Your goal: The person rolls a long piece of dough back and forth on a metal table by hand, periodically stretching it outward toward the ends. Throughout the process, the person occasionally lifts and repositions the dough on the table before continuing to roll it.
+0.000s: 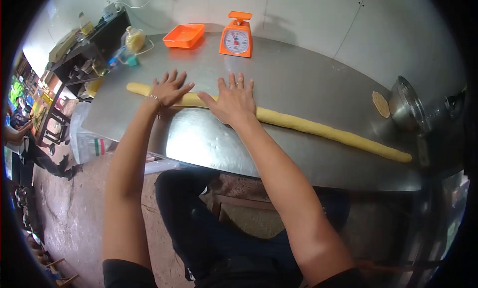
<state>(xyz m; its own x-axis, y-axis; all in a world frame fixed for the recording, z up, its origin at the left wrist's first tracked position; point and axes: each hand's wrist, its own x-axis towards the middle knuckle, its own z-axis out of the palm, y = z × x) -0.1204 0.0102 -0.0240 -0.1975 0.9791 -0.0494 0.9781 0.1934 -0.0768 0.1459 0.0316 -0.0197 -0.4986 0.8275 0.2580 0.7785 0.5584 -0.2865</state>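
Observation:
A long, pale yellow rope of dough [328, 132] lies across the metal table, running from the upper left down to the right. My left hand [171, 90] rests flat on it near its left end, fingers spread, a bracelet at the wrist. Just to the right, my right hand [233, 103] presses on the dough with its palm, fingers stretched out and a ring on one of them. A short stretch of dough shows between the two hands. Under each palm the dough is hidden.
An orange kitchen scale [236, 36] and an orange tray [184, 35] stand at the table's [308, 74] back. To the right are a metal bowl [407, 106] and a flat tan piece [381, 104]. A tied bag [134, 39] sits at the left corner. Another person [22, 138] is far left.

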